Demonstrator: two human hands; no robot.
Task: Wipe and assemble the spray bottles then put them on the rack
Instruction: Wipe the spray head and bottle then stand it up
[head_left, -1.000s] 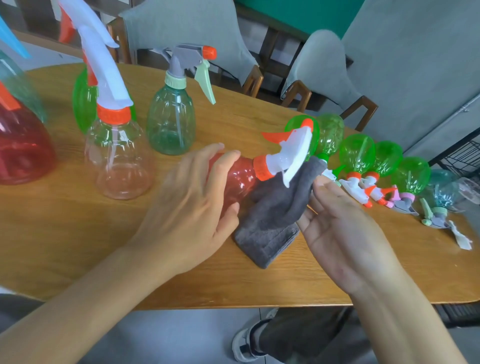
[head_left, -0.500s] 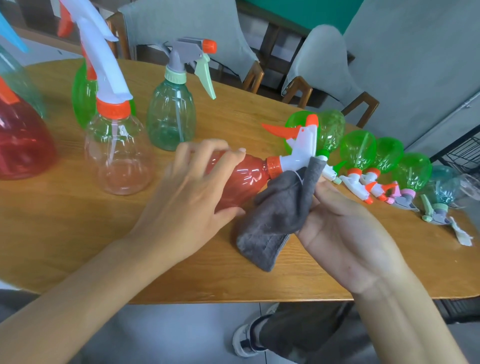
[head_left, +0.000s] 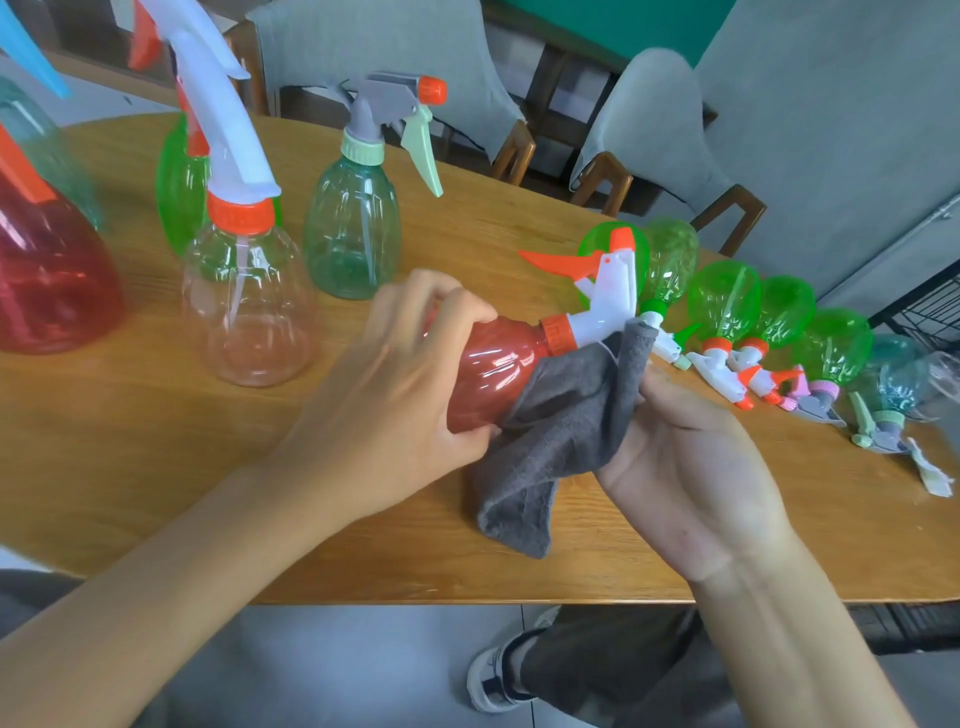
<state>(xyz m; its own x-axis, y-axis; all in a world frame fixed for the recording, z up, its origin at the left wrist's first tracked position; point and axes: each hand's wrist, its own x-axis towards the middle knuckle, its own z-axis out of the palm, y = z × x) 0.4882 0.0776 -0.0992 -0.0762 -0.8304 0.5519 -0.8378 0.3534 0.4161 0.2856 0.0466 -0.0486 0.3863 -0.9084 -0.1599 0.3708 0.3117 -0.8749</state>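
My left hand grips a red spray bottle that lies on its side above the wooden table, its white and orange trigger head pointing right and up. My right hand, palm up, holds a grey cloth against the bottle's neck and underside. The cloth's lower end hangs onto the table. My right fingertips are hidden behind the cloth.
Upright bottles stand at the left: a large red one, a clear one with a white trigger, a green one behind it, a teal one. Several green bottles lie in a row at the right. A black wire rack is at the right edge. Chairs stand beyond the table.
My left hand turned the red bottle so the trigger head now points upward. My right hand closed the cloth in against the bottle's neck.
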